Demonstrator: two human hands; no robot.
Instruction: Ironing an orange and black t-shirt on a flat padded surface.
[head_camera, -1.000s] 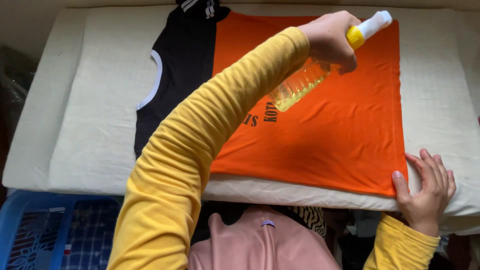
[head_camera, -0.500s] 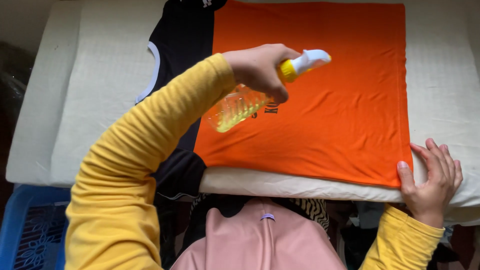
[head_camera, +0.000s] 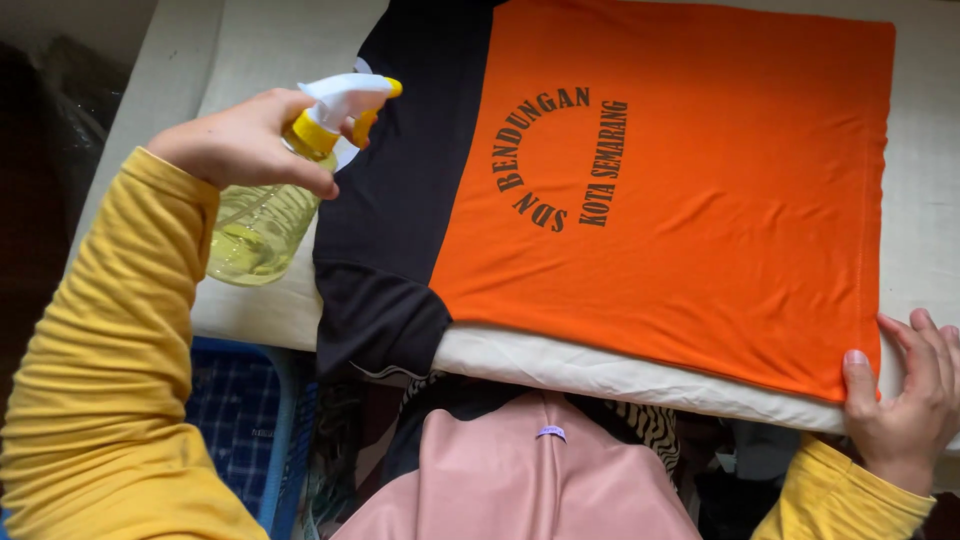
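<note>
Board: I see the padded ironing surface (head_camera: 640, 375) carrying everything; keep it steady.
Shirt: the orange and black shirt (head_camera: 690, 200) lies flat on it, black sleeve hanging over the near edge; I'd mist it evenly, not soak one patch.
Bottle: the spray bottle (head_camera: 268, 205) sits at the shirt's left, nozzle toward the cloth.
Left hand (head_camera: 245, 140): wrapped around the bottle's neck.
Right hand (head_camera: 905, 395): released, fingers spread flat on the hem corner; I'd keep that tension.
</note>
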